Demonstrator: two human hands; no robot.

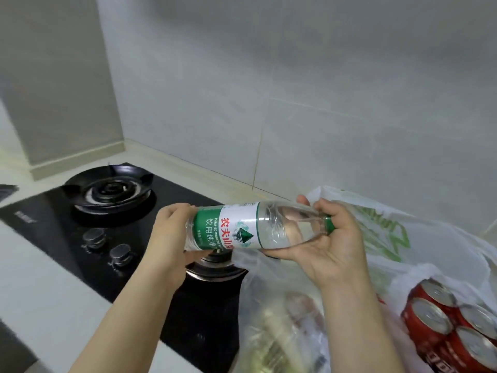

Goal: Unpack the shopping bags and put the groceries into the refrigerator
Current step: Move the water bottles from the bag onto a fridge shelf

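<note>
A clear, green-labelled plastic water bottle [242, 228] is held sideways. The left grip [172, 234] clasps its base, the right grip [334, 247] its neck.

The hob [67, 232] is set into the countertop [40, 297], left of centre. The wall [295, 90] stands behind both. The far burner [110, 189] sits at the rear of the hob. The near burner [215, 265] sits at the front, partly hidden below the bottle [258, 227]. Two knobs [107, 246] lie between the burners, toward the hob's left edge.

The bottle lies on its side in the air, above the hob's right part. The left hand [172, 238] holds its base end and the right hand [330, 246] holds its cap end.

The left bag [282, 313] rests right of the hob, overlapping its edge. The right bag [398, 232] lies further right, against the wall. The cans [457, 327] lie in the right bag, at its near end
</note>
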